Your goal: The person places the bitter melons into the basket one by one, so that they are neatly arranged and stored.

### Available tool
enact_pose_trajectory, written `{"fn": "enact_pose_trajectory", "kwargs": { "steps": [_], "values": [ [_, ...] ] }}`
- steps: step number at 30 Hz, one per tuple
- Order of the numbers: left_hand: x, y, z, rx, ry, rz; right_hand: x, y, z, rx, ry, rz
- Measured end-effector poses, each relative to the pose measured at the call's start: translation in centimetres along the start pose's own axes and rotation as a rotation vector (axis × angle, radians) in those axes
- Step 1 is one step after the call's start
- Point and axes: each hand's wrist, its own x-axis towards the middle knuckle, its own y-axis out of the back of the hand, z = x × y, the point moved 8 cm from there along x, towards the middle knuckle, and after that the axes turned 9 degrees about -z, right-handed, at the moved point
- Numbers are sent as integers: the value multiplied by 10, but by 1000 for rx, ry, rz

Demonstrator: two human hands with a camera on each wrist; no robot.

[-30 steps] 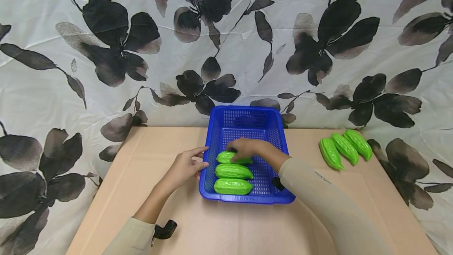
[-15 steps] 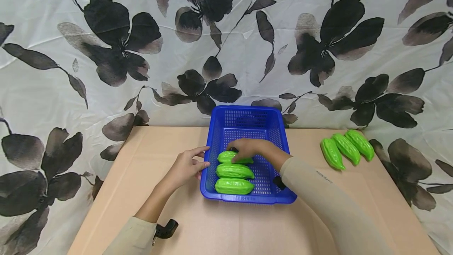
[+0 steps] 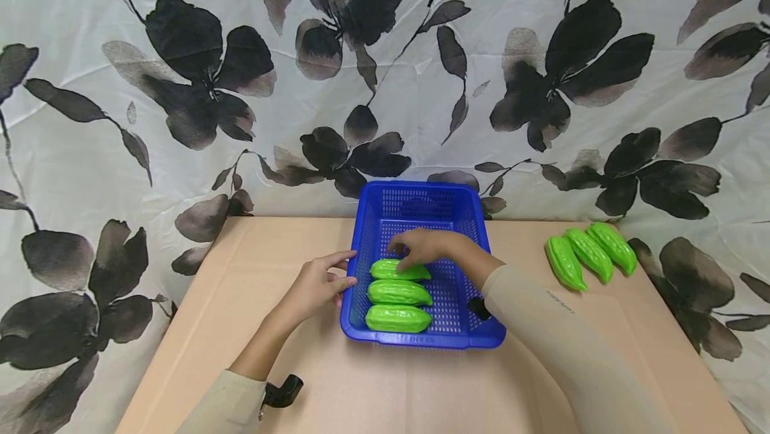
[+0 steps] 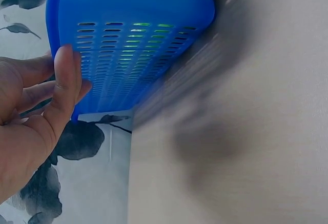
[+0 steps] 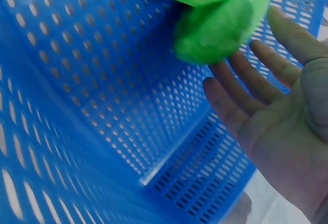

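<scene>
In the head view three bright green bitter gourds lie in a row inside a blue perforated basket [image 3: 448,337]: the near gourd [image 3: 398,318], the middle gourd [image 3: 400,292] and the far gourd [image 3: 385,269]. Over the far one is my right hand [image 3: 424,247], fingers spread and thumb close to its surface. The right wrist view shows the right fingers [image 5: 251,88] loosely extended beside that gourd [image 5: 220,32], holding nothing. At the basket's left side my left hand [image 3: 315,287] holds the rim, thumb and fingertips against the edge.
Three more bitter gourds [image 3: 592,253] lie side by side at the table's back right. The light wooden table [image 3: 361,394] ends at a floral cloth [image 3: 445,106] behind the basket. Each wrist carries a small black camera, such as the left one [image 3: 283,392].
My right hand has loosened from the far gourd: its fingers have lifted and spread, and more of the gourd shows. My left hand stays at the rim.
</scene>
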Motion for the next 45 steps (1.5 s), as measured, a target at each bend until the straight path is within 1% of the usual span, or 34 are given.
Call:
{"fn": "enact_pose_trajectory", "kwargs": {
  "steps": [4, 8, 15, 18, 21, 27, 31, 34, 37, 41, 45],
  "values": [
    [0, -2, -1, -3, -1, -5, -13, 12, -3, 23, 18, 35],
    [0, -3, -1, -1, -6, 0, -33, 26, -6, 34, 40, 81],
    [-1, -1, -1, 8, -14, 6, -74, 52, 2, 72, 41, 215],
    [-2, 0, -1, 5, -14, 7, -90, 59, 12, 104, 41, 271],
    [-2, 1, -3, 6, -15, 4, -105, 63, 26, 135, 38, 333],
    [-2, 1, -3, 7, -21, 4, -137, 64, 53, 207, 44, 444],
    [-2, 1, -3, 15, -20, 9, -159, 63, 71, 226, 28, 533],
    [-3, 0, -2, 27, -17, 6, -175, 61, 89, 236, -13, 591],
    [-3, 0, -1, 35, -14, 5, -191, 56, 108, 235, -75, 624],
    [-3, 0, 0, 37, -13, 8, -207, 47, 134, 227, -175, 632],
    [-2, -2, 0, 34, -15, 0, -222, 35, 156, 233, -244, 622]
  ]
}}
